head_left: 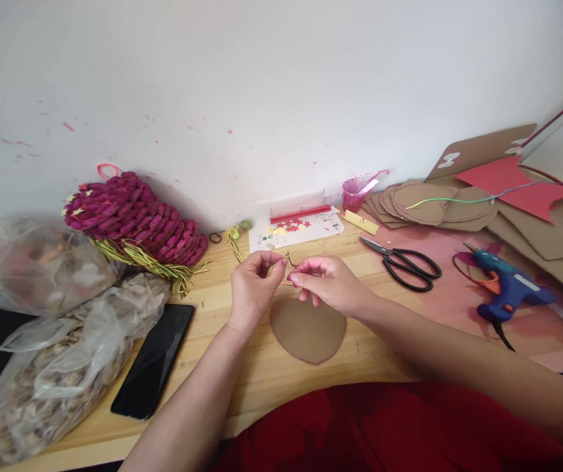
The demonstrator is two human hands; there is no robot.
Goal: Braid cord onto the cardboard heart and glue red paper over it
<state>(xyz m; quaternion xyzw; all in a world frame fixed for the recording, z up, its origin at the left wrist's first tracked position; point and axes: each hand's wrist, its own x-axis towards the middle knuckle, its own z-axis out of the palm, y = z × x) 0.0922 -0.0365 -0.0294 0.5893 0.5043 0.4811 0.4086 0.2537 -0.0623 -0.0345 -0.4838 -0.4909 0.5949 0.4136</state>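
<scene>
My left hand (252,286) and my right hand (329,283) meet above the wooden table (242,367), fingertips pinched together on a thin olive-green cord (287,260) that loops up between them. Both hands are closed on it. Just below them a brown heart-shaped cardboard piece (307,330) lies flat on the table, partly under my right hand.
A black phone (156,358) and plastic bags of brown material (59,367) lie at left, behind them a magenta woven piece (131,219). Black scissors (404,263), a blue glue gun (507,286), a cardboard stack (428,204), a star sticker sheet (295,229) and a pink cup (354,192) sit at right.
</scene>
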